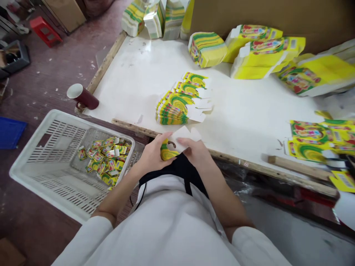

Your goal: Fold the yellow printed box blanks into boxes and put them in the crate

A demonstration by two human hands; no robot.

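Observation:
Both my hands meet at the near edge of the white table [249, 111]. My left hand [151, 155] and my right hand [195, 151] are closed on one small yellow and green carton blank [173, 146], its white flaps sticking up between my fingers. Just beyond them a fanned stack of flat carton blanks [180, 103] lies on the table. To my left a white plastic basket [36, 162] on the floor holds several small folded yellow cartons [104, 159].
Bundles of yellow carton blanks [257, 51] lie along the back of the table, more at the right edge [318, 140]. A dark red cup [81, 96] lies at the table's left corner. A wooden strip [299, 166] runs along the front edge. A red stool [44, 31] stands far left.

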